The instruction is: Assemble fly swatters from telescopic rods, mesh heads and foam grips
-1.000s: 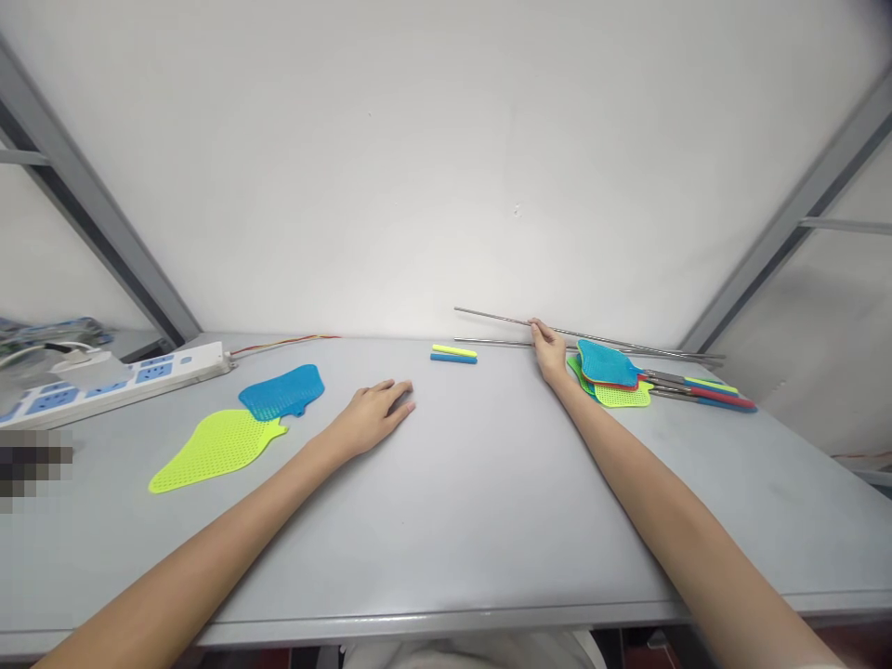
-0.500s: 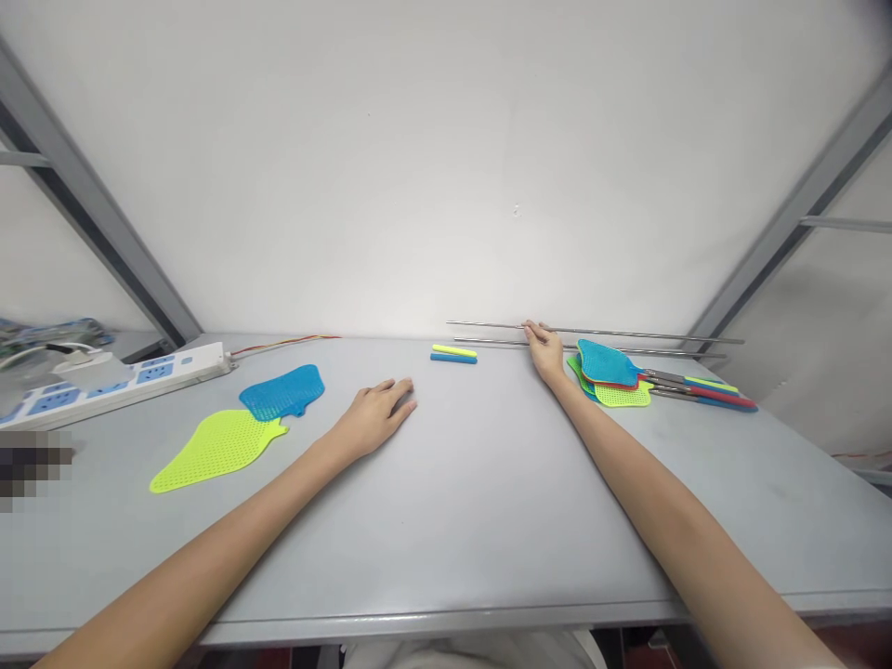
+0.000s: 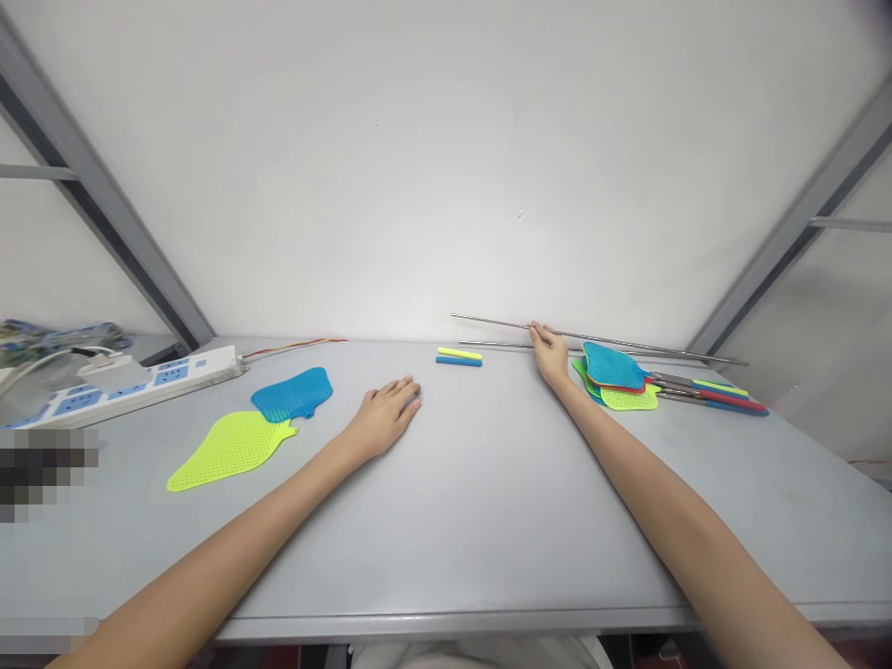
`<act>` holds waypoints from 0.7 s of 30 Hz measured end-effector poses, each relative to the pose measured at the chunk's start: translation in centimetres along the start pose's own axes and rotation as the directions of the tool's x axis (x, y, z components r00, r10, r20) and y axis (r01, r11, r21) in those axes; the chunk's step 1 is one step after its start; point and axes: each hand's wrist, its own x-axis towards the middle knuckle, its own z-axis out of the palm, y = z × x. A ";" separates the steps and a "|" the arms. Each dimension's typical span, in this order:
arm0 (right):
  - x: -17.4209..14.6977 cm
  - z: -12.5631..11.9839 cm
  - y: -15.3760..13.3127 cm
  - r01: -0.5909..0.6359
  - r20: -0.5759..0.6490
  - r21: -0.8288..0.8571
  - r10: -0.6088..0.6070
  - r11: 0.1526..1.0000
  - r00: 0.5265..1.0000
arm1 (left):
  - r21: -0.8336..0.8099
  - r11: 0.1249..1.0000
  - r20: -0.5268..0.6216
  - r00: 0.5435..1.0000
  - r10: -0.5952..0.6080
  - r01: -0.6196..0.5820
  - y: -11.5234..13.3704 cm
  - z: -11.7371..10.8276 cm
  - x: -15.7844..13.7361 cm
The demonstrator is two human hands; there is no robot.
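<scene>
Since half a second ago, my metal rod (image 3: 606,340) has tipped, its right end dropping toward the second rod (image 3: 494,345), right of the frame's centre. I count those two rods, one yellow tube (image 3: 460,353) and one blue tube (image 3: 459,361) at centre, one blue mesh head (image 3: 293,396) and one yellow-green mesh head (image 3: 233,452) at left, and a swatter pile (image 3: 613,366) at right, too overlapped to count. My right hand (image 3: 550,355) pinches the metal rod; my left hand (image 3: 385,415) lies on the table (image 3: 460,520), fingers slightly spread.
</scene>
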 end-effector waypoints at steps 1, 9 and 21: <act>0.0 0.0 -0.2 0.002 -0.003 0.001 -0.002 1.000 1.000 | 0.001 1.000 -0.002 1.000 -0.003 0.003 0.0 0.0 0.0; -0.7 0.3 -2.8 0.126 0.034 -0.027 -0.125 0.992 0.992 | -0.082 0.997 -0.029 0.999 -0.013 0.011 0.1 -0.1 -0.3; -3.5 2.9 -8.6 0.501 0.172 -0.178 -0.474 0.847 0.863 | -0.018 0.986 -0.335 0.930 0.152 -0.168 3.0 -2.2 -0.6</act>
